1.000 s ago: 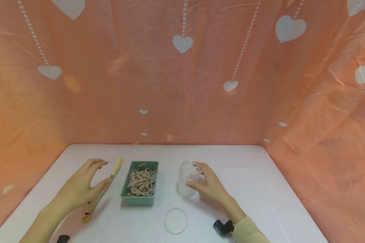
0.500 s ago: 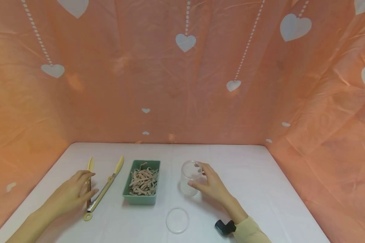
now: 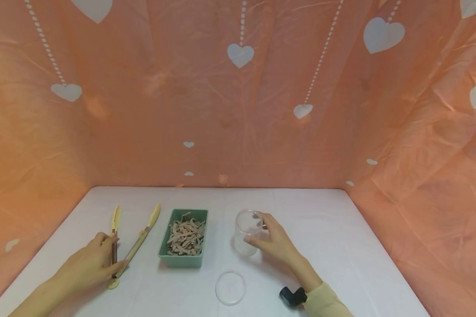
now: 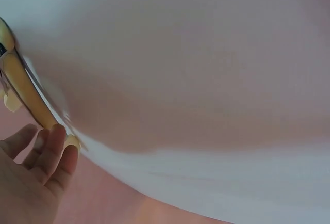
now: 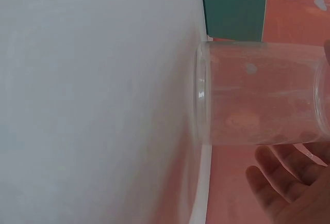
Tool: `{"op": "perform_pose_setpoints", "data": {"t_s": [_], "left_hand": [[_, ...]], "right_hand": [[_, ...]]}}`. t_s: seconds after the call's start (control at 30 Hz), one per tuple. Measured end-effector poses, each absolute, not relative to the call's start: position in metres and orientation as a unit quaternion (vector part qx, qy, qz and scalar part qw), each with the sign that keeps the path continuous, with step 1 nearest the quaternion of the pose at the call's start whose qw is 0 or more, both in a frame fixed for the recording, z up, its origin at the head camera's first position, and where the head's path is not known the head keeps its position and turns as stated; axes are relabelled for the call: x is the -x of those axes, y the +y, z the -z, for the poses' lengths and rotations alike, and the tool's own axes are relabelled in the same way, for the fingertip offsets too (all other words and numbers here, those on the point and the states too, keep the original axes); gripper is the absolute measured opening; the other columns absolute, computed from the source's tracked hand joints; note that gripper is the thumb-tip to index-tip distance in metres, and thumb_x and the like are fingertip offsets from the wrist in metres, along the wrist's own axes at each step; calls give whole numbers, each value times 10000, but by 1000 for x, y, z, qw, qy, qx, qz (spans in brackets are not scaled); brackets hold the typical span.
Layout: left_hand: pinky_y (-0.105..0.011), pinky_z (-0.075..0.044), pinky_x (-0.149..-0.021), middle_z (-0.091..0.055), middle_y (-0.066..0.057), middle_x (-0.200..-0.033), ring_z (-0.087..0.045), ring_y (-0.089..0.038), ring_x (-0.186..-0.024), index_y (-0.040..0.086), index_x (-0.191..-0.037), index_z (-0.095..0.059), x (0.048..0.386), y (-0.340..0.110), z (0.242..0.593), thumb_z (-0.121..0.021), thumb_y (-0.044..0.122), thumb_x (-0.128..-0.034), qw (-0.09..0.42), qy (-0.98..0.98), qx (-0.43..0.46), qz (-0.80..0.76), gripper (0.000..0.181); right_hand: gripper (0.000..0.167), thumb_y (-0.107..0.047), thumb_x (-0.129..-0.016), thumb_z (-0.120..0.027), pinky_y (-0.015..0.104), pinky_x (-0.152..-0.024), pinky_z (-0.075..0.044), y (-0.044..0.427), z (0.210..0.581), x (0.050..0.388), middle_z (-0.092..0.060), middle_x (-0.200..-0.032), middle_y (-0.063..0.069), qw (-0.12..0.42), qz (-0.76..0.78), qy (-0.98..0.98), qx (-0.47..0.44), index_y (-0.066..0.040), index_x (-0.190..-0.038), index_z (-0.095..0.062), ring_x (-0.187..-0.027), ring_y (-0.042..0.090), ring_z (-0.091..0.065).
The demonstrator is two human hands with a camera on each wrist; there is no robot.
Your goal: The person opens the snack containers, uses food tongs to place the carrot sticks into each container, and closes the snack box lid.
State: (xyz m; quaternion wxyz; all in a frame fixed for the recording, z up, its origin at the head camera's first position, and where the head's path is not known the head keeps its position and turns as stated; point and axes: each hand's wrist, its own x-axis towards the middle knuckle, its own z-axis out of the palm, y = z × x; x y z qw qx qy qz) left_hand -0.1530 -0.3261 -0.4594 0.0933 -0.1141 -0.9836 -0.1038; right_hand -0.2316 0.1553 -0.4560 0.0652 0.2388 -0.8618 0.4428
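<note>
A pair of tongs with yellow tips point(image 3: 136, 247) lies spread in a V on the table at the left. My left hand point(image 3: 88, 263) is over its hinge end, thumb by one arm and loosely bent fingers at the other. In the left wrist view these fingers overlap the tongs' yellow handle point(image 4: 26, 87); firm contact cannot be told. A clear, empty-looking jar point(image 3: 245, 240) stands upright right of centre. My right hand point(image 3: 277, 240) holds it near the rim, thumb in front and fingertips showing through the far side. Several fingers hang beside the jar point(image 5: 258, 95) in the right wrist view.
Between the hands stands a green tray point(image 3: 184, 261) filled with brownish shredded strips point(image 3: 186, 237). A clear round lid or ring point(image 3: 230, 288) lies at the table's front. An orange, heart-patterned sheet point(image 3: 206, 110) walls the white table point(image 3: 321, 229) at back and sides.
My left hand has drawn back to the near left, down along the tongs to the hinge end, uncovering the tongs' left arm. The right hand and the jar have stayed in place.
</note>
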Motion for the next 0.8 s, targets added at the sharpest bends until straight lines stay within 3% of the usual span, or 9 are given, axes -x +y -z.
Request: {"op": "perform_pose_setpoints", "data": {"t_s": [0.3,0.57,0.8], "left_hand": [[-329,-372,-503,-470,-87,-904,-426,-153,-664,-66,-1162,-571,155,-321,462,-843,459,-830,52,-987,79,126,679],[-441,-492,-593,-530,-218,-962,-535,-244,-773,-216,-1242,-495,166,-319,459,-803,534,-856,-4,-988,47,150,897],[-476,-532,-661,-499,-332,-1025,-559,-269,-773,-267,-1261,-436,168,-322,457,-835,362,-855,-14,-980,48,193,849]], "right_hand": [[727,-262,-855,-861,518,-1003,-500,156,456,232,-620,-1341,125,67,-445,-861,-239,1,-1449,-537,-1221,332,-599],[732,-268,-852,-865,530,-1003,-497,156,458,232,-625,-1337,124,66,-450,-859,-234,-13,-1454,-539,-1210,331,-604],[734,-256,-855,-862,488,-1001,-506,156,458,233,-638,-1320,111,66,-449,-858,-240,3,-1457,-531,-1206,313,-612]]}}
